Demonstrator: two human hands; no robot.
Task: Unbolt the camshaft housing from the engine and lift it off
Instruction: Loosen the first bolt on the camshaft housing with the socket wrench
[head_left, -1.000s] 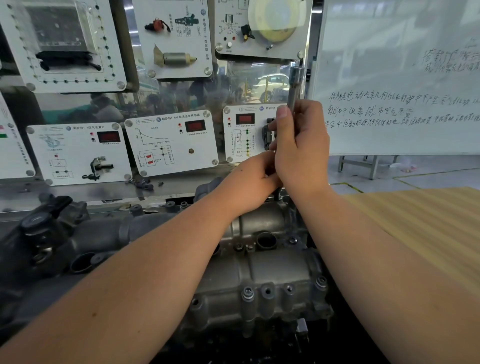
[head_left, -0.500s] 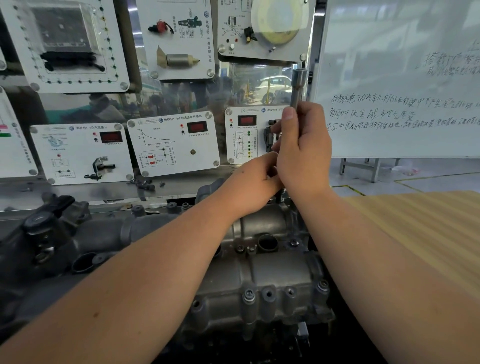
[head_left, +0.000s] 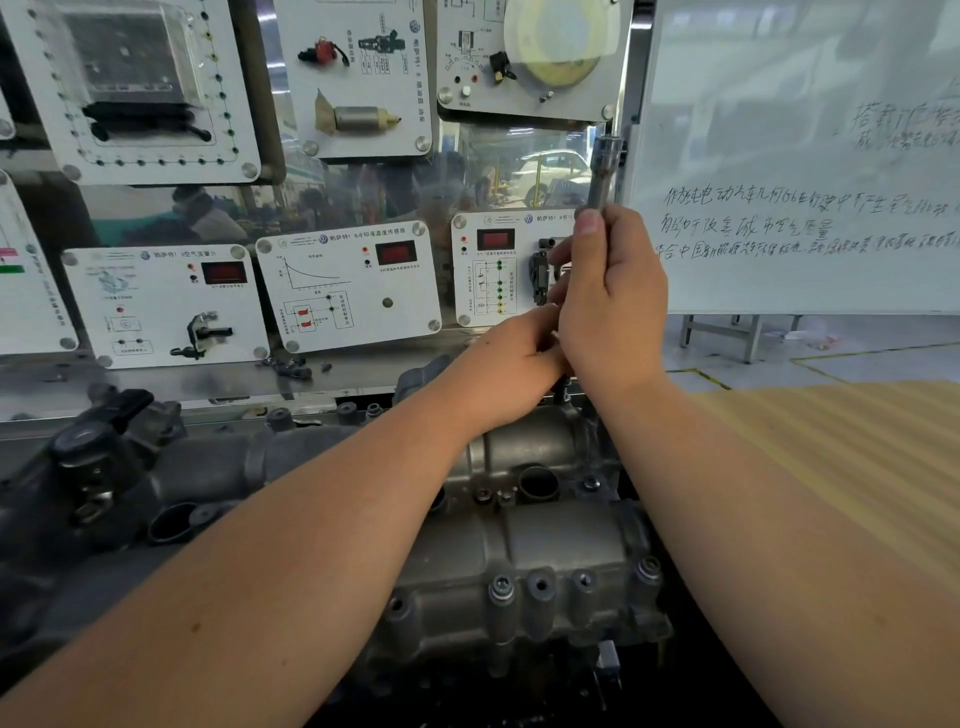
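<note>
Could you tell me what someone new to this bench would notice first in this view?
Probably the right hand gripping an upright socket wrench at centre, with the left hand tucked against its base. Beneath them lies the grey camshaft housing, bolts along its near edge. Behind, white sensor panels line the wall; a handwritten whiteboard stands right.

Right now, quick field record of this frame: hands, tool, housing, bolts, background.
right hand: right hand grips the socket wrench, held upright
left hand: left hand at the tool's lower end, fingers curled; what they hold is hidden
housing: camshaft housing sits on the engine
bolts: at least one near-edge bolt in place
background: sensor panels, whiteboard
</note>
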